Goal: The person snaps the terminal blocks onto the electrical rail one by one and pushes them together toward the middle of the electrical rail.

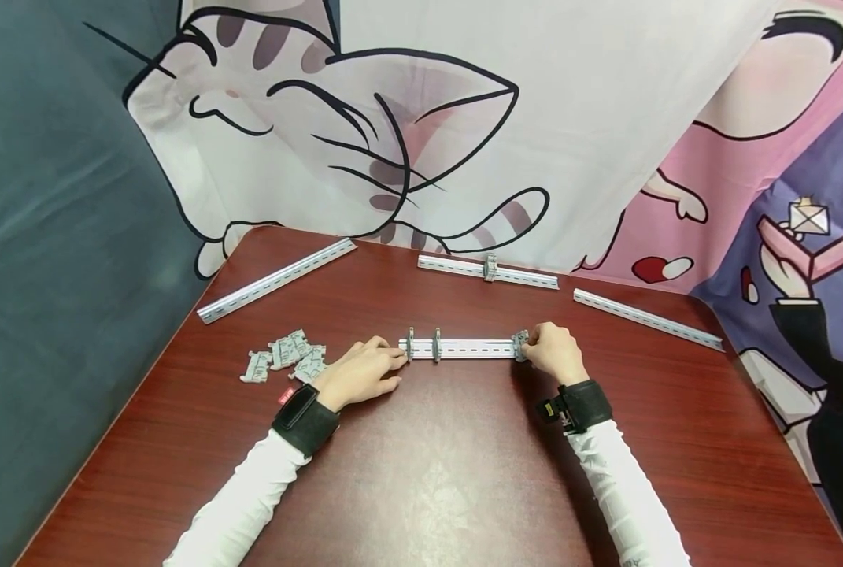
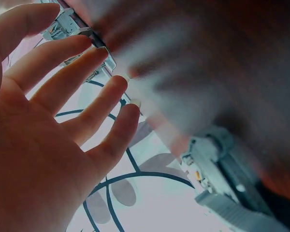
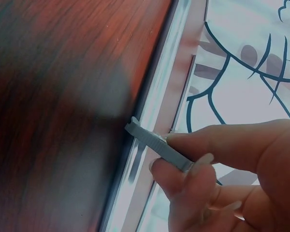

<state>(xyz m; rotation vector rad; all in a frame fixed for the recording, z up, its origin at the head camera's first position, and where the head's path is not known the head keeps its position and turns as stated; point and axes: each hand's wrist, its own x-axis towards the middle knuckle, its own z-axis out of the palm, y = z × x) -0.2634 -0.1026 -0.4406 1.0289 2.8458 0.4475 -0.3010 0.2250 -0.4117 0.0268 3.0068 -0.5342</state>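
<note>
A slotted metal DIN rail (image 1: 474, 349) lies crosswise in the middle of the table. Two thin grey terminal blocks (image 1: 437, 345) stand upright near its left end. My right hand (image 1: 556, 352) pinches another grey terminal block (image 3: 159, 147) between thumb and fingers at the rail's right end; whether it is fully seated cannot be told. My left hand (image 1: 364, 370), its fingers extended and spread, reaches the rail's left end with the fingertips beside the leftmost block. In the left wrist view, no object sits in the left palm (image 2: 34, 159).
Several loose grey terminal blocks (image 1: 290, 350) lie flat left of the left hand. Bare rails rest at the back left (image 1: 279, 279) and right (image 1: 648, 319). Between them a rail (image 1: 452, 266) at the back carries a grey block (image 1: 490, 268). A cat-printed cloth (image 1: 570, 118) hangs behind.
</note>
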